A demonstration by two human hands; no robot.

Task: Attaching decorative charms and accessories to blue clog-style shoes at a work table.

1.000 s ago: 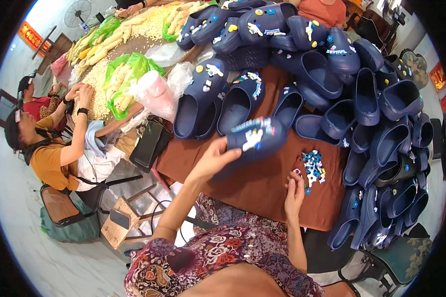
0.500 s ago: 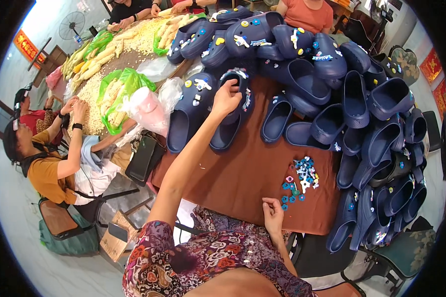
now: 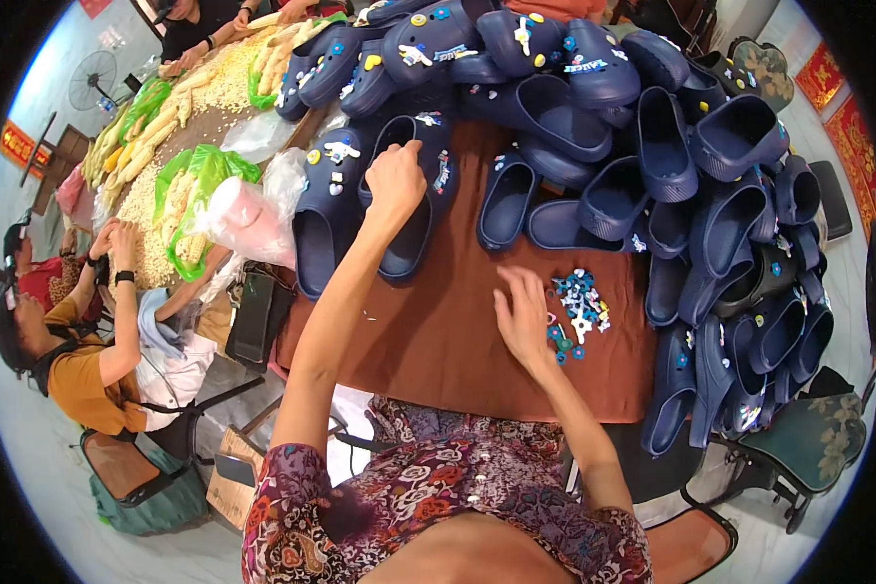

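Observation:
My left hand [image 3: 396, 182] is closed at a navy clog [image 3: 409, 245] with charms on its toe, and its fingertips are hidden against the shoe. A matching navy clog [image 3: 333, 201], with a white figure and small charms on top, lies just left of it. Fingers apart and holding nothing, my right hand [image 3: 523, 316] hovers over the brown cloth. Beside it on the right lies a small heap of shoe charms [image 3: 582, 304] in blue, white, teal and pink. Another navy clog [image 3: 505, 209] lies beyond my right hand.
Navy clogs [image 3: 664, 146] are piled along the back and right of the brown-covered table [image 3: 428, 346]. At left stand a wrapped pink roll [image 3: 245, 219], a green bag [image 3: 187, 200] of corn cobs and loose kernels. People work at the corn. A chair [image 3: 798, 438] stands at right.
My right hand has moved up from the table's front edge to beside the charms, its fingers spreading. My left hand has turned and closed more at the clog. The whole view has shifted.

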